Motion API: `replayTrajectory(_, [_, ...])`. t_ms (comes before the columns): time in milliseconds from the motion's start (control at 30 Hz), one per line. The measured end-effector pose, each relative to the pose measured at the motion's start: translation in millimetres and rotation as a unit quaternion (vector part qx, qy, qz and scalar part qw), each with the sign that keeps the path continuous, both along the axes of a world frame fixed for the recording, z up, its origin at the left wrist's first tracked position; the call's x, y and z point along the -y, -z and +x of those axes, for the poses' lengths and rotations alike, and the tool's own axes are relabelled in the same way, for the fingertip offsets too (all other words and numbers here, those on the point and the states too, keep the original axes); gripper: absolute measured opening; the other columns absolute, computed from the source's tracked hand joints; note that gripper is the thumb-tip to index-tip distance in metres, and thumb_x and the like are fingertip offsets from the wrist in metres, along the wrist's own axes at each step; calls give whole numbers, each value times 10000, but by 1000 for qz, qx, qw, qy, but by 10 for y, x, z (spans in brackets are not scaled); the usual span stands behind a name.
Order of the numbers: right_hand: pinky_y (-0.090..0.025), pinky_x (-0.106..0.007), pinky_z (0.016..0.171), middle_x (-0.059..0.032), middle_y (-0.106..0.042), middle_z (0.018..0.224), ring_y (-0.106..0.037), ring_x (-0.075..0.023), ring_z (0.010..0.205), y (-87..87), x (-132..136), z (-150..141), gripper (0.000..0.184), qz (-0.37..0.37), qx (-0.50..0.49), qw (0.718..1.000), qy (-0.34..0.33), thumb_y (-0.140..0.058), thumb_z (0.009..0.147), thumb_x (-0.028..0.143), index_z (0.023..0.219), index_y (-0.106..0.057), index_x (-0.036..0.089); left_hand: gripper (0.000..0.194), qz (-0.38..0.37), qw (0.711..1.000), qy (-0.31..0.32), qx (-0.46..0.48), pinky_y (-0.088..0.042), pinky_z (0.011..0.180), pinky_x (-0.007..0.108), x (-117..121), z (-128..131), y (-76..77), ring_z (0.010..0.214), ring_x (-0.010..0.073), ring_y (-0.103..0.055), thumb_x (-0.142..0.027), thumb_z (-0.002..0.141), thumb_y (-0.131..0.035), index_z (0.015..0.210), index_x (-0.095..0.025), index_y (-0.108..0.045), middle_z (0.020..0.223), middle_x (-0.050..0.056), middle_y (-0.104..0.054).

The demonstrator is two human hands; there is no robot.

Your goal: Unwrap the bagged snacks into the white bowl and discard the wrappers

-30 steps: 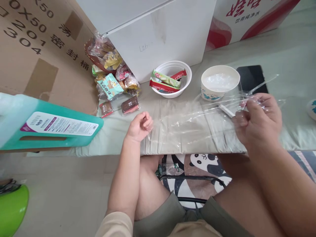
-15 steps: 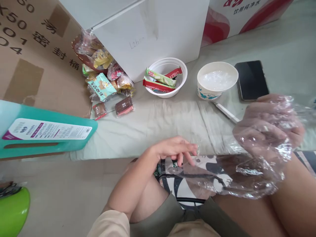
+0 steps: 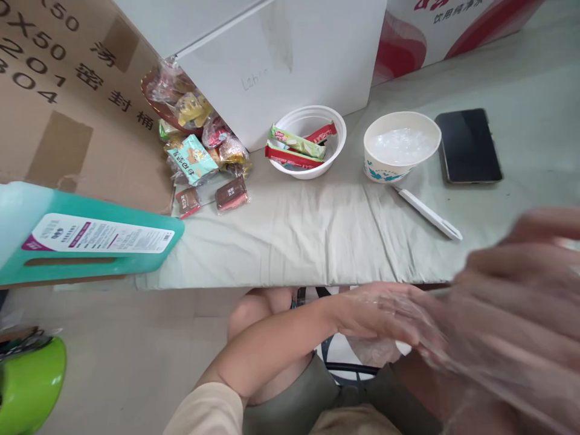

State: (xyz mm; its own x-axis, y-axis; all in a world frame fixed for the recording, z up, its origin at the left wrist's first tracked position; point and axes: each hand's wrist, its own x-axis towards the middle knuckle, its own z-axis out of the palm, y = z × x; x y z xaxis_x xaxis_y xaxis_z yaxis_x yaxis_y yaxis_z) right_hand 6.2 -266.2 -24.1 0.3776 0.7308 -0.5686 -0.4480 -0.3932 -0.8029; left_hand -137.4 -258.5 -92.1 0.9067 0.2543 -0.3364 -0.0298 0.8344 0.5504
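Note:
A thin clear plastic glove (image 3: 432,335) is stretched between my two hands at the lower right. It lies over the outstretched fingers of my left hand (image 3: 380,311), which reaches across my lap just below the table edge. My right hand (image 3: 521,308) is smeared by motion. Its fingers are curled and closed on the plastic, which trails downward beneath them. Whether each left fingertip sits inside the plastic is too blurred to tell.
On the table stand a white bowl (image 3: 338,148) of wrapped bars, a paper bowl (image 3: 387,172) holding clear plastic, a phone (image 3: 470,145) and a white box-cutter-like tool (image 3: 430,212). Wrapped snacks (image 3: 193,158), a green liquid jug (image 3: 154,263) and cartons (image 3: 276,66) stand left and behind.
My left hand has moved right, and the plastic now covers its fingers. My right hand has moved right and closer to the camera, leaving the white tool fully visible.

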Motion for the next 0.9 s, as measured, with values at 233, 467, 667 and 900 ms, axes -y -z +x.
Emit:
replayTrajectory(233, [-170, -224, 370, 92, -407, 522, -277, -43, 389, 118, -582, 370, 290, 139, -3, 988, -61, -832, 685, 333, 722, -561, 236, 382, 239, 848, -427, -205, -491, 602, 195, -696, -752, -337, 637, 85, -620, -413, 635, -931, 714, -180, -639, 686, -21, -681])
replayTrajectory(467, [-284, -229, 417, 22, -621, 690, -427, -53, 445, 353, -611, 242, 75, 213, 204, 954, -60, -697, 849, 238, 830, -630, 211, 433, 244, 816, -424, -308, -482, 518, 205, -877, -1332, -228, 538, 97, -631, -400, 603, -917, 860, -175, -650, 704, 8, -725])
replayTrajectory(667, [-307, -233, 359, 15, -684, 630, -416, -71, 347, 430, -738, 164, 32, 136, 200, 962, -130, -647, 887, 255, 903, -641, 229, 400, 267, 841, -339, -326, -443, 423, 213, -908, -1333, -258, 421, 130, -617, -450, 726, -804, 981, -169, -679, 556, -3, -679])
replayTrajectory(900, [-243, -257, 318, 7, -766, 832, -371, -51, 321, 139, -337, 224, 92, 320, 130, 937, -46, -809, 776, 296, 749, -721, 288, 346, 352, 785, -441, -254, -400, 324, 225, -528, -1516, -679, 295, 142, -537, -499, 749, -795, 952, -230, -717, 448, -35, -635])
